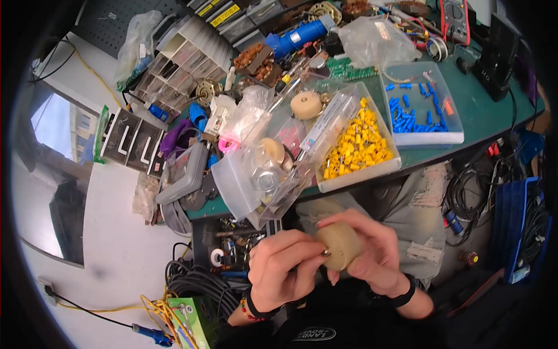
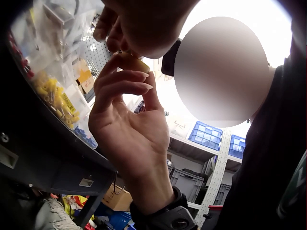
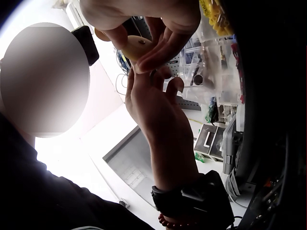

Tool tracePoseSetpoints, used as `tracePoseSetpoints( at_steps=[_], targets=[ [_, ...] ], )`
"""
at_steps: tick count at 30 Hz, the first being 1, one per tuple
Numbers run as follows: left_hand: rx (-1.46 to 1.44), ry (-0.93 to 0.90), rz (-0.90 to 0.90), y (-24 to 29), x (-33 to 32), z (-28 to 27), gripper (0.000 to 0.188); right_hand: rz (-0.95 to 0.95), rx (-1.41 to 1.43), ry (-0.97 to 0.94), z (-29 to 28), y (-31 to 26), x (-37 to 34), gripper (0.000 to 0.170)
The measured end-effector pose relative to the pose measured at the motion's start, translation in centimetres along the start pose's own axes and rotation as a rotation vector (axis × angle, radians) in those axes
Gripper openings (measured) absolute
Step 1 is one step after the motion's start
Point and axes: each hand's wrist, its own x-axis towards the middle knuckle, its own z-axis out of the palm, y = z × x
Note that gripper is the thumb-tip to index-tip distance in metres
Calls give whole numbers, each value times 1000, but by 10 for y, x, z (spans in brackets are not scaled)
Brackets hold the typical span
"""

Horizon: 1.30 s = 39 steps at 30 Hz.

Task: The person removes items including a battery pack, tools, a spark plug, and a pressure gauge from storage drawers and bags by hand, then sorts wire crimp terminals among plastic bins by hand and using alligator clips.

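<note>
In the head view my right hand [image 1: 375,247] grips a thick beige wheel [image 1: 339,245] by its rim, fingers behind and thumb in front. My left hand [image 1: 285,262] has its fingertips at the flat face, pinching a small metal piece [image 1: 326,253] at the wheel's centre. From the left wrist, the beige wheel [image 2: 134,63] shows between the right fingertips, with the left hand [image 2: 148,26] over it and hiding the small piece. In the right wrist view a dark hole or fitting marks the face of the wheel [image 3: 136,48].
On the green bench [image 1: 491,125] stand a bin of yellow terminals [image 1: 360,142] and a bin of blue terminals [image 1: 418,116]. Another beige wheel [image 1: 306,104] lies among bags and parts. A tilted clear bin [image 1: 238,186] overhangs the edge. Below left is an open drawer of hardware [image 1: 232,244].
</note>
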Motion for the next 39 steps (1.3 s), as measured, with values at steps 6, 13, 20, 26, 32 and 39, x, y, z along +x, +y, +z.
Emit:
tracePoseSetpoints(
  at_steps=[6, 13, 20, 26, 32, 39],
  targets=[
    [70, -80, 44, -3, -6, -6, 15, -15, -67, -10, -1, 2, -1, 54],
    [-8, -75, 52, -9, -6, -3, 35, -8, -105, 0, -1, 0, -1, 56],
    [-147, -189, -147, -4, 1, -10, 52, -67, -265, 25, 1, -1, 3, 59],
    [-179, -331, -223, 2, 7, -16, 60, -100, -119, 52, -10, 14, -5, 59],
    [-108, -304, -177, 0, 15, -26, 58, -86, -213, 90, 0, 12, 3, 65],
    [274, -383, -22, -5, 95, -74, 51, 2, -284, 116, -2, 16, 4, 54]
  ],
)
